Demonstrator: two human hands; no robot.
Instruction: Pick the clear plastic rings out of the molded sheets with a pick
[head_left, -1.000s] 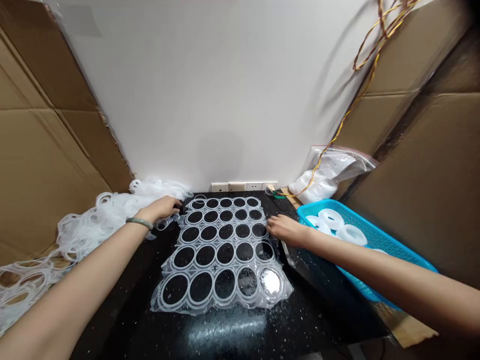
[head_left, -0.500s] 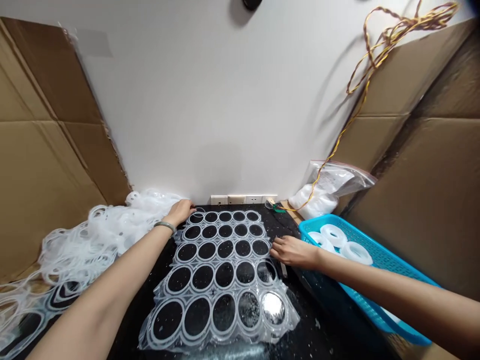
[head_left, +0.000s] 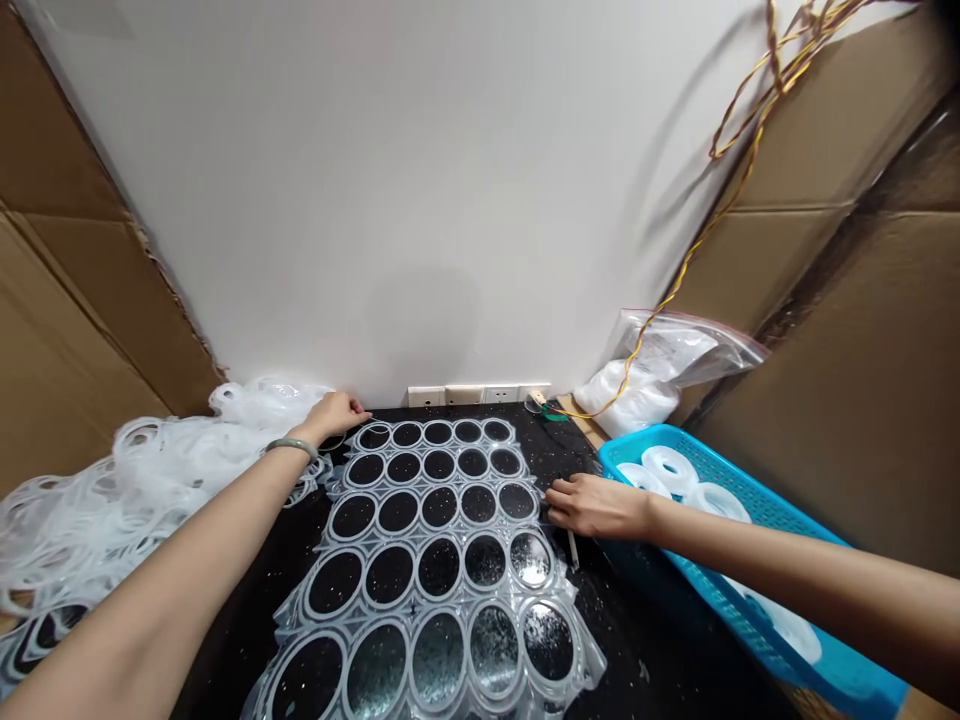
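Centre of dial: translucent perforated sheet (head_left: 418,540) on black countertop (head_left: 637,625), with wall (head_left: 420,200) at 12 o'clock. At 11: left hand (head_left: 328,416), thumb and fingertips pressed together, apparently pinching a thin ring (head_left: 388,424) over the corner hole. Near 3: right hand (head_left: 592,506), curled at the sheet's edge; impossible to tell whether pinching or merely pressing. Possible faults: skewing or tearing, from a hard pull at 11 against a weak hold at 3; tangling with the ring pile (head_left: 176,480) towards 10, from close spacing.
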